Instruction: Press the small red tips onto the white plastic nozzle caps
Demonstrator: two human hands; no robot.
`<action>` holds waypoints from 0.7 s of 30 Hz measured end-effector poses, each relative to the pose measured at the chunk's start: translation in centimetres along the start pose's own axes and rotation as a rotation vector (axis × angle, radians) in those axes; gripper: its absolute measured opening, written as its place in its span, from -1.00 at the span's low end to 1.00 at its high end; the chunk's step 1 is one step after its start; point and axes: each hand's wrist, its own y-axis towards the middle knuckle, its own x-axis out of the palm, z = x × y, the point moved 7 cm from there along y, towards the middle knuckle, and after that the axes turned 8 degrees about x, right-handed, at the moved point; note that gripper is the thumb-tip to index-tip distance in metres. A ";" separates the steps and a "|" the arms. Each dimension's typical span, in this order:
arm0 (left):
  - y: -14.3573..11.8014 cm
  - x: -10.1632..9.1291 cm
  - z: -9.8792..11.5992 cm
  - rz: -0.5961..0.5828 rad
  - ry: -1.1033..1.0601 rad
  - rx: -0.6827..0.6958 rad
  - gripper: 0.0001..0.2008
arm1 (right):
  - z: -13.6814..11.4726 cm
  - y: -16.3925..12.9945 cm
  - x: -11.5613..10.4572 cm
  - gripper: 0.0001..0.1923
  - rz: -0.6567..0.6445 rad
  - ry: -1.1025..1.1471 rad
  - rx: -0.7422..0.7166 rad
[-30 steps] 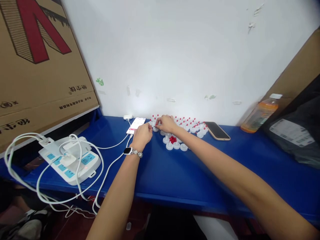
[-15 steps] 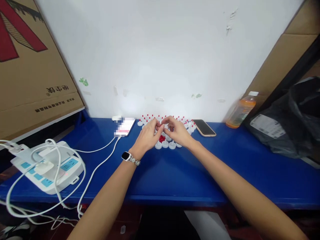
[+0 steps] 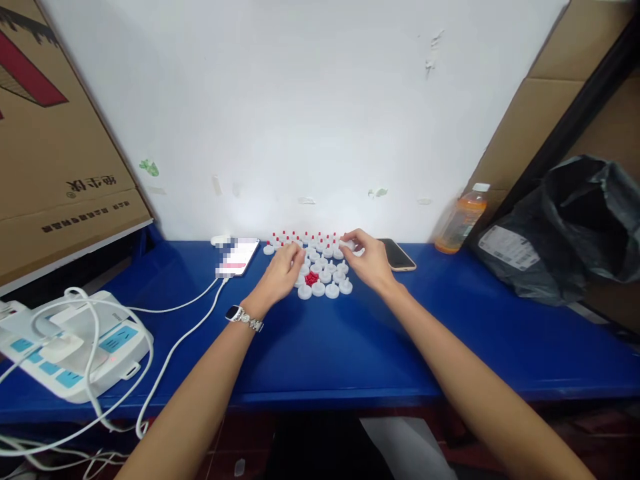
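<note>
Several white round caps with pointed spouts (image 3: 331, 290) stand upright on the blue table (image 3: 330, 353), around a small heap of red tips (image 3: 311, 279). Behind them, close to the wall, are rows of white caps topped with red tips (image 3: 327, 251). My right hand (image 3: 371, 261) pinches a white cap (image 3: 347, 245) between thumb and fingers at the right end of those rows. On the left, my left hand (image 3: 281, 272) is curled beside the caps, thumb against the fingers. Whether anything small is in it is hidden.
A lit phone (image 3: 240, 257) on a cable lies left, a dark phone (image 3: 397, 255) right behind my right hand. A white power strip (image 3: 90, 353) with looping cables is at far left. An orange drink bottle (image 3: 461, 220) and black plastic bag (image 3: 545, 247) stand right.
My hands, which were together over the caps, have moved apart. The right hand went right with a white cap, and the left drew back left, uncovering the caps between. The view has shifted slightly.
</note>
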 end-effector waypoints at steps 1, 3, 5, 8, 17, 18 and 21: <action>-0.1 0.6 -0.2 -0.062 0.006 0.028 -0.69 | 0.3 0.0 0.0 -0.86 -0.005 0.014 0.008; -0.3 1.5 -0.5 -0.154 0.028 0.057 -0.70 | 0.8 -0.1 0.3 -0.85 0.006 0.006 0.012; -0.4 1.8 -0.7 -0.174 0.043 0.049 -0.68 | 1.4 0.1 0.9 -0.83 0.018 -0.036 0.013; -0.4 1.6 -0.3 -0.148 0.037 0.045 -0.67 | 2.8 0.8 2.0 -0.82 -0.035 -0.059 0.053; -0.3 0.0 -2.7 -0.081 0.204 -0.079 -0.71 | 4.3 2.5 4.0 -0.87 -0.198 -0.350 0.113; -0.4 -0.2 -3.5 -0.070 0.222 -0.113 -0.72 | 4.5 2.5 4.2 -0.87 -0.222 -0.372 0.130; -0.9 -1.1 -5.3 -0.014 0.255 -0.206 -0.78 | 5.0 2.4 4.9 -0.84 -0.275 -0.427 0.168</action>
